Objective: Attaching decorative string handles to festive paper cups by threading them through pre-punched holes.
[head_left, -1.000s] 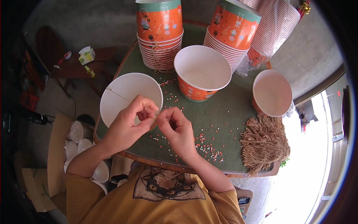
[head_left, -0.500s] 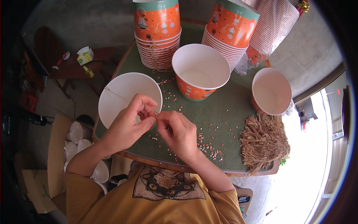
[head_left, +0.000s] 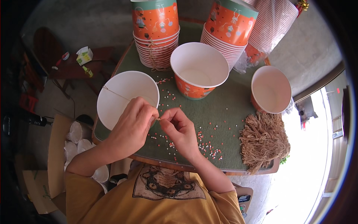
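Observation:
Both of my hands work together over the near left part of the table. My left hand (head_left: 135, 127) is closed, its fingertips pinching a thin brown string (head_left: 116, 93). That string runs from the far left rim of a white-lined paper bucket (head_left: 125, 84) to my fingers. Close beside it, my right hand (head_left: 180, 130) pinches the same string with thumb and forefinger, where a short bit shows between the hands. The left hand partly covers the near right side of the bucket. Small white and orange beads (head_left: 210, 151) lie scattered beneath and right of my hands.
Another orange bucket (head_left: 199, 89) stands mid-table, and one (head_left: 271, 89) at the right. Behind are bucket stacks (head_left: 156, 48) (head_left: 223, 48) and a plastic-wrapped stack (head_left: 272, 26). A brown string bundle (head_left: 264, 143) lies at the right edge. A cardboard box (head_left: 57, 156) stands left, below the table.
My left hand has turned over, its back now more upward, and its fingers have closed at the string. The right hand has shifted slightly; its thumb and forefinger now show more plainly.

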